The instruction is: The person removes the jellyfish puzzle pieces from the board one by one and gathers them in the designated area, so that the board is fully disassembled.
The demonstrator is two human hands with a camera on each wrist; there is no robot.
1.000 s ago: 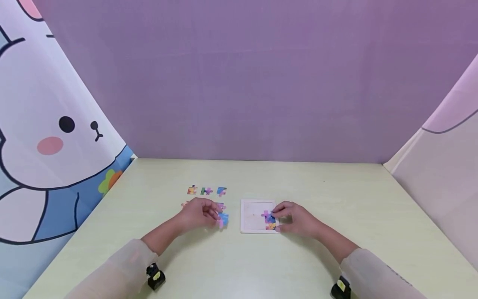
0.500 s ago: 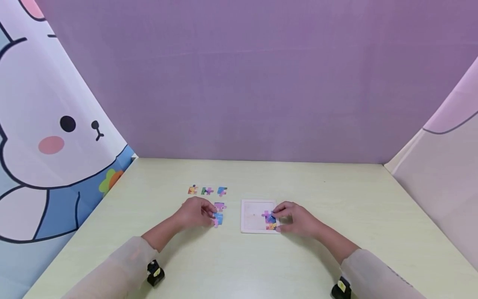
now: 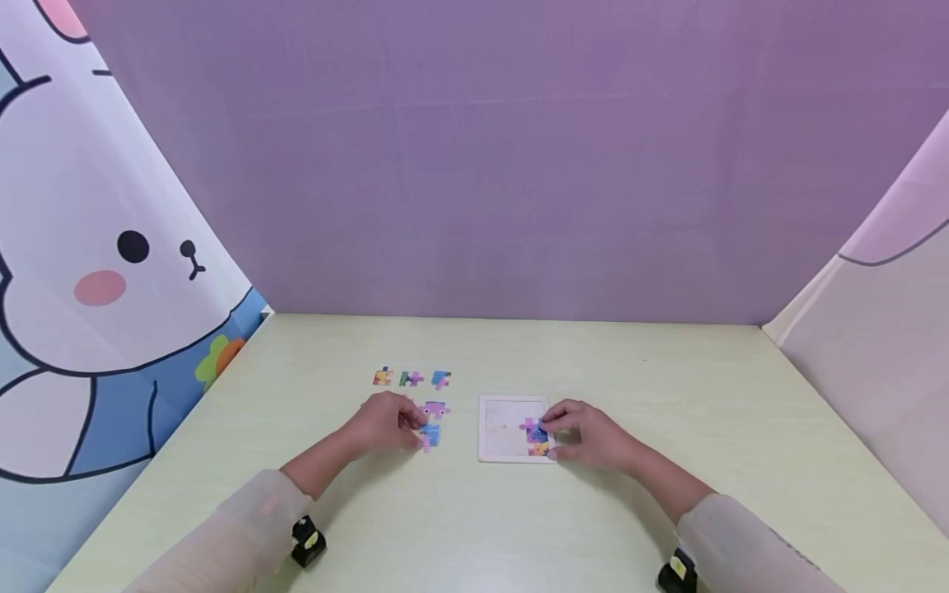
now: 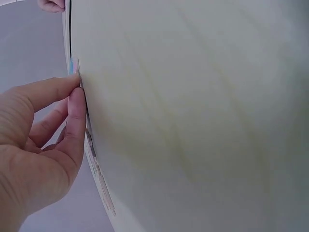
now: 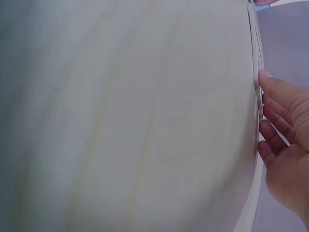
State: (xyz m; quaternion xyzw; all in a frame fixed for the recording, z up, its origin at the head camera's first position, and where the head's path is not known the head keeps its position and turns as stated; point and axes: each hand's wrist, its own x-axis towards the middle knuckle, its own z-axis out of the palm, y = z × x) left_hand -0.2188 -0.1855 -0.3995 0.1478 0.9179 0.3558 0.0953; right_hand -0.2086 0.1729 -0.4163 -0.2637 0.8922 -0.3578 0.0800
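Observation:
In the head view, my left hand (image 3: 385, 422) pinches a blue-and-pink jigsaw piece (image 3: 431, 436) by its left side, low over the table or touching it. The left wrist view shows thumb and fingertips together, with a bit of the piece (image 4: 73, 66) past them. Just behind it lies a purple piece (image 3: 435, 409) with eye-like spots. My right hand (image 3: 591, 434) holds the right edge of a white square puzzle tray (image 3: 504, 459), thumb near the lower corner. Fitted pieces (image 3: 535, 431) fill part of the tray's right side; fingertips cover some of them.
Behind my left hand is a row of loose pieces: an orange one (image 3: 381, 377), a green-and-pink one (image 3: 411, 379) and a blue one (image 3: 441, 380). Another piece is mostly hidden by that hand. The pale table (image 3: 474, 527) ends at a purple backdrop (image 3: 474, 165).
My left hand has drawn the blue-and-pink piece leftward, away from the tray, uncovering more of the purple piece. My right hand and the tray have stayed in place.

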